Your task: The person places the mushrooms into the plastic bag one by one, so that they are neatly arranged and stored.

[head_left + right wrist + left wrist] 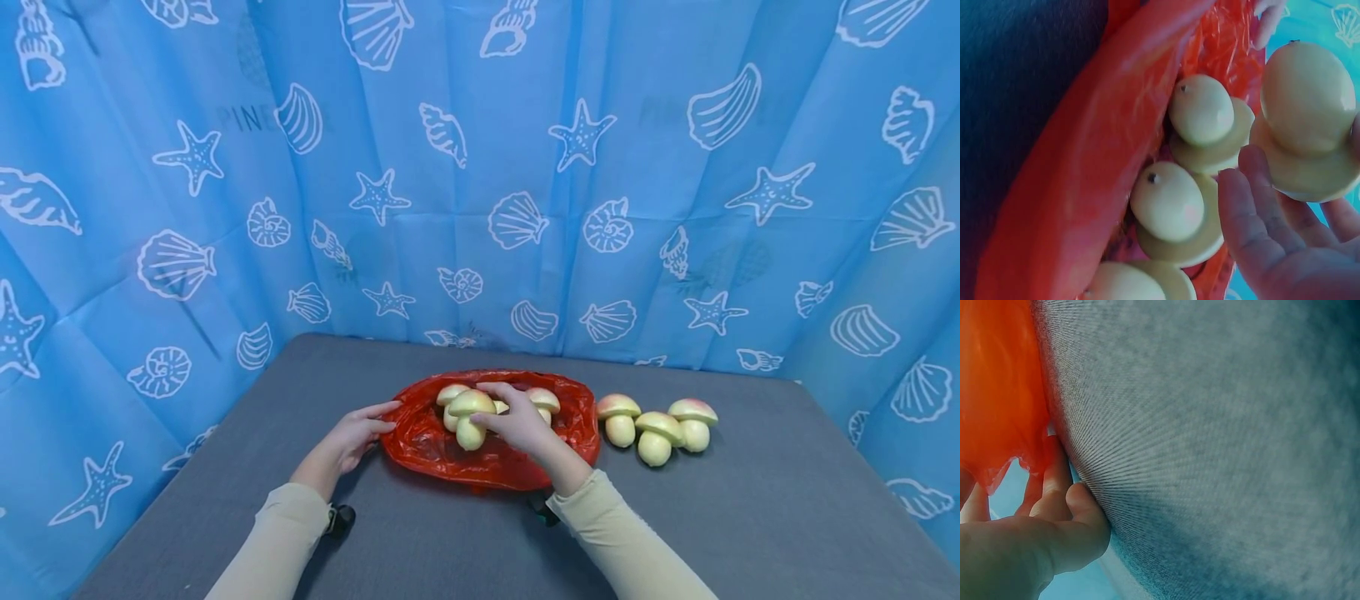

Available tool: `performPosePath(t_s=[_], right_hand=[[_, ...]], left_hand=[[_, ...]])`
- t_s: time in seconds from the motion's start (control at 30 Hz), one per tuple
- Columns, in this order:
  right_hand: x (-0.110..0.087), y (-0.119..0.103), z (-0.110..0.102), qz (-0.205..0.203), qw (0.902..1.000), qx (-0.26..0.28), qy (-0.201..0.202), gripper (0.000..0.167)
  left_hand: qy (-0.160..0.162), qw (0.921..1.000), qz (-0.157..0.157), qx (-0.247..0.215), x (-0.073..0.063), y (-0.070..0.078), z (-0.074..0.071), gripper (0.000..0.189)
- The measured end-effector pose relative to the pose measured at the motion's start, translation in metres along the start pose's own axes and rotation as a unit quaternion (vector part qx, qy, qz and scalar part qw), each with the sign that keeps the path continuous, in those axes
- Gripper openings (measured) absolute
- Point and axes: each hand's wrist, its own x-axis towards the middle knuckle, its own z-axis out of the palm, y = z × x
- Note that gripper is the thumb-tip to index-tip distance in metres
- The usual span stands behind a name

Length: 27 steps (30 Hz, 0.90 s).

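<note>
A red plastic bag (427, 467) lies spread on the table, its mouth facing up. Over it my right hand (525, 421) holds a toy mushroom (471, 421) with a rounded yellowish cap and a bulbous pale stem. The right wrist view shows this held mushroom (1310, 100) between thumb and fingers, with three other mushrooms (1200, 109) lying in a row inside the bag. My left hand (348, 437) is at the bag's left rim, fairly straight fingers touching the red plastic (1004, 381); the thumb stands apart from it.
Three more toy mushrooms (656, 437) lie in a cluster on the grey cloth-covered table (750, 517), just right of the bag. A blue curtain (480, 167) with white shell and starfish prints hangs behind the table and along its sides.
</note>
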Motion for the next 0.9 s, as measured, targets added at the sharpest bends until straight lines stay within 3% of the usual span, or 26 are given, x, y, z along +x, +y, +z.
performPosePath(t_s=[0.17,0.53,0.9], right_hand=[[0.004,0.003,0.013,-0.020,0.9998,0.008,0.003,0.049],[0.009,0.003,0.038,-0.005,0.9997,-0.019,-0.015,0.053],[0.013,0.005,0.057,-0.029,0.9990,-0.028,-0.018,0.049]], left_hand=[[0.001,1.0000,0.002,0.003,0.000,-0.001,0.000,0.045],[-0.006,0.9999,0.006,0.006,-0.001,-0.002,-0.002,0.047],[-0.004,0.9999,0.005,0.011,-0.001,-0.001,0.000,0.046]])
